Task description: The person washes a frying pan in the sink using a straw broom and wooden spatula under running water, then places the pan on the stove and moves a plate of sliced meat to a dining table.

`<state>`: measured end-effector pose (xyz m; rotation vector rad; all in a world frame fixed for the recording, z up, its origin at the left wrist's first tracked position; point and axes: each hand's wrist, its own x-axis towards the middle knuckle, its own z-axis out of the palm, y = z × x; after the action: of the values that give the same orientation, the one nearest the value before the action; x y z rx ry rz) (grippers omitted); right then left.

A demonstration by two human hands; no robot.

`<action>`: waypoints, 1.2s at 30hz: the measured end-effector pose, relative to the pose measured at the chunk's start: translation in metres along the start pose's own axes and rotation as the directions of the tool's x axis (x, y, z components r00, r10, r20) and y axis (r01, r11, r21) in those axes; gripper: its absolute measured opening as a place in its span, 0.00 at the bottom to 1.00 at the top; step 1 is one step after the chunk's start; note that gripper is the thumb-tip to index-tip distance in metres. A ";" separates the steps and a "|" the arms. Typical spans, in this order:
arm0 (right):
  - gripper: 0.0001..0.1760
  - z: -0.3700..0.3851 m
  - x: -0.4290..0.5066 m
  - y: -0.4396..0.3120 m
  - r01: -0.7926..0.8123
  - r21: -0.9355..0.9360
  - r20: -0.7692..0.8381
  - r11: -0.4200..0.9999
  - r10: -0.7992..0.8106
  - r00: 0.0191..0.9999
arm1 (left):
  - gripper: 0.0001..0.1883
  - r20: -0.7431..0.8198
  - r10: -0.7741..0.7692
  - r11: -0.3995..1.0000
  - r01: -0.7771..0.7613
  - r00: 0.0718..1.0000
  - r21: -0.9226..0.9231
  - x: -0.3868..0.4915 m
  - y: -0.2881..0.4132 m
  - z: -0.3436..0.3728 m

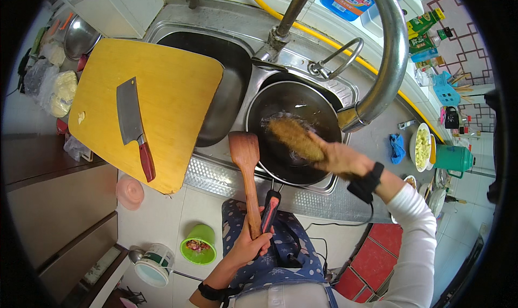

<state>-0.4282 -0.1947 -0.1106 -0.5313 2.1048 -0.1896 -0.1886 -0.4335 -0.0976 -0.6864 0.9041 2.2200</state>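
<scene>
A black frying pan (291,93) rests in the right sink basin with some water in it. My right hand (342,158) grips a brown bristly scrubbing brush (295,140), blurred, over the inside of the pan. My left hand (253,243) is closed around both the pan's black and red handle (270,211) and the handle of a wooden spatula (245,150). The spatula's flat blade lies just left of the pan's rim. Above the pan arches the metal faucet (394,65), its outlet near the right rim.
A yellow cutting board (178,77) with a cleaver (129,113) partly covers the left sink basin (230,101). On the right counter are a blue cloth (397,148) and a bowl of chopped food (422,146). A green bin (198,247) stands on the floor.
</scene>
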 end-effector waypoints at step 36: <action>0.25 0.027 0.154 0.075 -0.223 0.012 -0.369 0.975 0.211 0.905 | 0.13 -0.081 -0.108 0.991 0.114 0.991 0.072 0.007 -0.011 -0.005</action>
<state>-0.5014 -0.1937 -0.2673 -0.2878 2.5198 -0.1359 -0.1838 -0.4285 -0.1101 -0.7715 0.9604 2.0622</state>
